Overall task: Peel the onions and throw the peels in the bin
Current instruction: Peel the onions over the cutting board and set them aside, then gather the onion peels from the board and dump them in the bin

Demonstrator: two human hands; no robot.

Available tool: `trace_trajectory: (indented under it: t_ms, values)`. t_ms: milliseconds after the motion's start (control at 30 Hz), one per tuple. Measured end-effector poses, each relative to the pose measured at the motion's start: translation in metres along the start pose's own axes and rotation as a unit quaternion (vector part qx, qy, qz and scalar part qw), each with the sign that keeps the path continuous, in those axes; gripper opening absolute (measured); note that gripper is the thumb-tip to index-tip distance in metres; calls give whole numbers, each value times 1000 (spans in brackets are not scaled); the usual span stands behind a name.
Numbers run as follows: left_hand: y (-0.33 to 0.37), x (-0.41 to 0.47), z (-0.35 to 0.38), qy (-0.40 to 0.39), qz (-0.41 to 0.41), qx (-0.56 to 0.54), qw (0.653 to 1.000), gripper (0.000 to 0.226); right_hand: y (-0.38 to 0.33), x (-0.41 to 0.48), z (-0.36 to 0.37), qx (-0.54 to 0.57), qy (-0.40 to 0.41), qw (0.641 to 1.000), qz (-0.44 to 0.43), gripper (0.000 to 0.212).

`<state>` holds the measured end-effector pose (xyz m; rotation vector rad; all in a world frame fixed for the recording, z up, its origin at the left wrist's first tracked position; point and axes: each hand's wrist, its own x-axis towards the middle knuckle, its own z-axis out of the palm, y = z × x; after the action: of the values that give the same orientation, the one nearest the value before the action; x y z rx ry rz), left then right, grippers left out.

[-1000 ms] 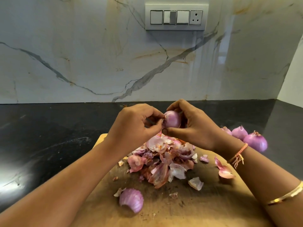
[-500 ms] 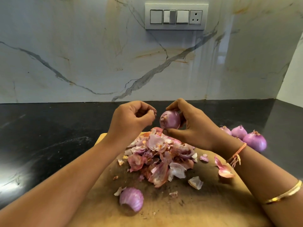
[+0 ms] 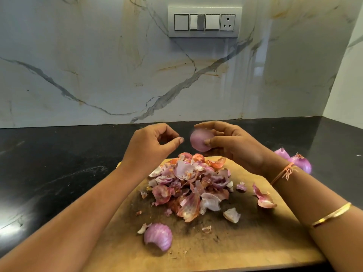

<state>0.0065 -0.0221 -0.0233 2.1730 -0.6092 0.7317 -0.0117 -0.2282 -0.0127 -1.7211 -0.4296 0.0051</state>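
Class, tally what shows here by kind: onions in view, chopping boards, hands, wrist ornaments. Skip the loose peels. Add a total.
Onions: 3 (held onion in the right hand; two counter onions)
Chopping board: 1
Hands: 2 (right hand and left hand)
Wrist ornaments: 2 (thread band, gold bangle)
Total: 8

Black glossy worktop (image 3: 59,173), wooden chopping board (image 3: 255,242) flat on it at the near edge. Heaped mid-board, onion peels (image 3: 188,185), scraps scattered round, one big curved peel (image 3: 158,236) in front. Right of the board, straight on the worktop, two purple onions (image 3: 300,162) side by side.
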Motion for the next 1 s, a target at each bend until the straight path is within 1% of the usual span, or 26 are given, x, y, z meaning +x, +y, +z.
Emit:
trace_trajectory:
  t_ms: [33,100,167,267,367,433,533,600,700,767,833,933,1000]
  values:
    - [0,0,-1,-4,8,5,1000,7,-1,0,0,12,5,1000,11,31]
    - [-2,0,-2,-7,27,31,999,20,-3,0,-2,24,11,999,35,29]
    - [-1,0,-3,-9,35,47,998,25,-5,-1,-4,14,27,999,42,26]
    - [-1,-1,-2,-12,30,32,999,21,-9,-3,-12,-27,67,997,39,22]
    - [-2,-1,-2,-4,25,24,999,15,-17,-8,-25,-39,94,994,45,28]
    - [-3,-1,-3,-2,22,24,999,14,-22,-13,-36,-73,109,990,55,30]
    - [-4,-1,-2,-4,14,32,999,14,-26,-24,-52,-175,144,971,71,36]
    - [-4,-1,0,-3,5,42,999,15,-25,-37,-61,-233,172,955,58,38]
    - [-6,-1,0,2,-8,47,999,14,-22,-61,-71,-283,212,935,41,35]
    - [-6,-1,-1,7,-15,47,999,14,-19,-78,-76,-309,235,920,53,37]
    - [-5,-2,0,12,-20,47,999,14,-15,-93,-78,-324,240,912,76,38]
    - [-4,-3,1,11,-23,48,999,18,-2,-108,-77,-352,217,904,113,36]
    - [-3,-3,2,12,-20,46,999,19,7,-115,-74,-382,207,892,127,37]
